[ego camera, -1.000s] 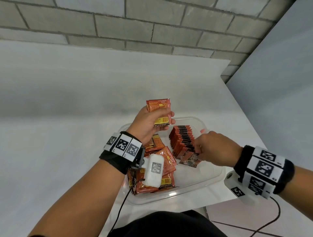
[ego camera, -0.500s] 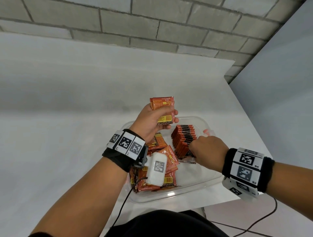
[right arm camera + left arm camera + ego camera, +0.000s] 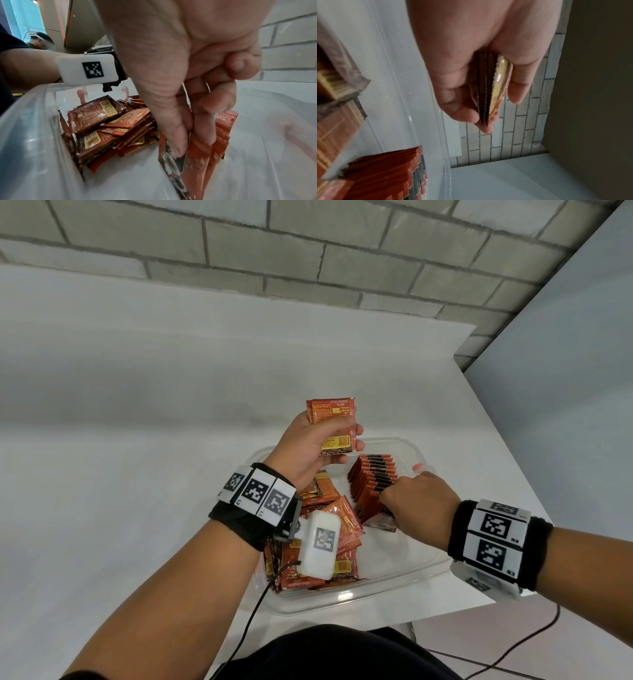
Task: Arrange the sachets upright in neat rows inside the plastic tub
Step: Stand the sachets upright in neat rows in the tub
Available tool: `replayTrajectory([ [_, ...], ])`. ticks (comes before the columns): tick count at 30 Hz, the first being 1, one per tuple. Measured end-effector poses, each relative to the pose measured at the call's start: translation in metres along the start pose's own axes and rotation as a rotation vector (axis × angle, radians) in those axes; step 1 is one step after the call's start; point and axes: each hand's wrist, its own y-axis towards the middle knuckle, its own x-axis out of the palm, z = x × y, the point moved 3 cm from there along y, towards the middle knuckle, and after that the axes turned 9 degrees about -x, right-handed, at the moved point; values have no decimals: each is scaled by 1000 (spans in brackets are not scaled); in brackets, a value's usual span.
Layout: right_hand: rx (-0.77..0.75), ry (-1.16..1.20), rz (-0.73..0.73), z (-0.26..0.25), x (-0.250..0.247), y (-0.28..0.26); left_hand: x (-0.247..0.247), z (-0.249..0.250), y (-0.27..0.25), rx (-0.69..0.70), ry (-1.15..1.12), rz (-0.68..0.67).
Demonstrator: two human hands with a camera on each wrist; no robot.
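Right hand (image 3: 416, 501) is down in the plastic tub (image 3: 404, 571), thumb and fingers (image 3: 173, 136) pinching the nearest sachet of the upright row (image 3: 373, 479), pressing it onto the pack. Left hand (image 3: 308, 446) is up over the tub's far-left edge, curled round a small stack of sachets (image 3: 330, 414), a few pcs edge-on in the left wrist view.

Judging by the setup, you're seating one sachet at the front of the row. Keep that pinch low enough to steer the bottom edge flat to the tub floor, then lean it against its neighbour so tops line up. The front sachet looks tilted, bottom kicked toward you in the right wrist view, so square it before letting go or the row may fan out. Feed the next one from the left stack w/ the same face forward.

Watch the loose pile (image 3: 318, 535) on the tub's left side: it sits just beside the row's near end, a few corners pointing at it. A nudge could knock the row over. The left wrist camera box (image 3: 320, 544) hangs over that pile, cable trailing toward you, so mind the snag. Row's far end is near the tub's back wall, so it grows toward you. White tabletop (image 3: 137, 440) around the tub, brick wall (image 3: 308, 251) behind it.
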Motion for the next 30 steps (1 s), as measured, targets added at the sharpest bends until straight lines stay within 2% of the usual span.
replayTrajectory([
  [15, 69, 39, 62, 8, -9, -7, 0, -2, 3, -15, -26, 10],
  [17, 111, 129, 121, 18, -14, -9, -1, -3, 3, -35, -48, 6],
  [20, 172, 329, 311, 42, -27, -13, 0, -4, 3, -47, -33, -21],
  [24, 76, 746, 636, 54, -45, -12, 5, -6, 2, -48, 79, -72],
  [26, 61, 876, 670, 51, -49, -8, 7, -7, 1, -48, 131, -99],
  [30, 59, 969, 672, 44, -47, 2, 8, -9, 0, -55, 168, -127],
])
